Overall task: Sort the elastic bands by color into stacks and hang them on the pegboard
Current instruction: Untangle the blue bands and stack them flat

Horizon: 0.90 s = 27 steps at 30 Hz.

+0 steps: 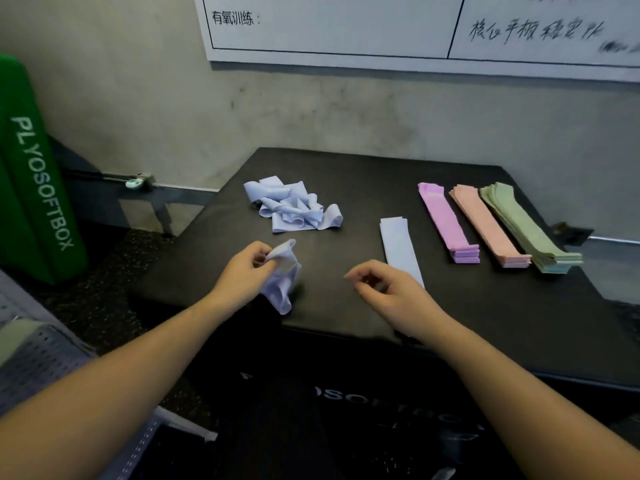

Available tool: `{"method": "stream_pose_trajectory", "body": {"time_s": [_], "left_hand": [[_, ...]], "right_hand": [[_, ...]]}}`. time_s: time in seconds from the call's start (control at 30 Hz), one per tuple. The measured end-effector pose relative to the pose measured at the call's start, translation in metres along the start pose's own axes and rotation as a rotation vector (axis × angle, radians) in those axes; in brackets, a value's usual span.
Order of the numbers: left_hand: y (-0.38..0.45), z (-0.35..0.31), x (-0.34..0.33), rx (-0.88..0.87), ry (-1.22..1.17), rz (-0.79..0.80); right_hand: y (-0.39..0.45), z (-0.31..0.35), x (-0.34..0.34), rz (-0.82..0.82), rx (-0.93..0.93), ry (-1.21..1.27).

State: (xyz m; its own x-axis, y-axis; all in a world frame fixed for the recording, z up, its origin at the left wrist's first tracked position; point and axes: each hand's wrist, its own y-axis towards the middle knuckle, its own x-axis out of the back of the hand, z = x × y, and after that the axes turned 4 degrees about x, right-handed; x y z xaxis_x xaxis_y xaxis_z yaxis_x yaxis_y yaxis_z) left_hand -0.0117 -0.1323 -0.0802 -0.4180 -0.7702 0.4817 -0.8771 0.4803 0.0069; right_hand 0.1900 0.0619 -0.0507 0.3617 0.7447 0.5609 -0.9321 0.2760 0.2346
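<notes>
Now left hand [244, 271] fingers pinch crumpled blue band [282, 284]; right hand [384, 292] loosely curled, empty

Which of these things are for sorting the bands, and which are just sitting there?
For the job:
crumpled blue band in left hand
loose blue pile
blue stack
purple stack
pink stack
green stack

Just there:
green soft box
whiteboard

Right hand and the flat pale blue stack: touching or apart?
Cannot tell. In the head view the right hand overlaps the near end of the pale blue stack, hiding any gap.
</notes>
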Motion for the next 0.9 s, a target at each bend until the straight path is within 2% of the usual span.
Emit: {"method": "stream_pose_trajectory", "body": {"time_s": [0.27,0.43,0.53,0.7,0.9], "left_hand": [[-0.062,-0.086,-0.031,-0.172,-0.191,0.143],[-0.100,-0.128,-0.053,-0.265,-0.225,0.216],[-0.117,-0.145,-0.063,-0.302,-0.188,0.256],[-0.139,-0.162,-0.069,-0.327,-0.180,0.308],[-0.153,-0.171,-0.071,-0.322,-0.139,0.294]], "right_hand": [[-0.030,0.046,0.023,-0.199,-0.038,0.221],[-0.054,0.071,0.048,-0.336,-0.158,0.400],[-0.068,0.079,0.062,-0.368,-0.174,0.368],[-0.095,0.085,0.081,-0.398,-0.221,0.471],[-0.115,0.092,0.090,-0.512,-0.332,0.922]]}}
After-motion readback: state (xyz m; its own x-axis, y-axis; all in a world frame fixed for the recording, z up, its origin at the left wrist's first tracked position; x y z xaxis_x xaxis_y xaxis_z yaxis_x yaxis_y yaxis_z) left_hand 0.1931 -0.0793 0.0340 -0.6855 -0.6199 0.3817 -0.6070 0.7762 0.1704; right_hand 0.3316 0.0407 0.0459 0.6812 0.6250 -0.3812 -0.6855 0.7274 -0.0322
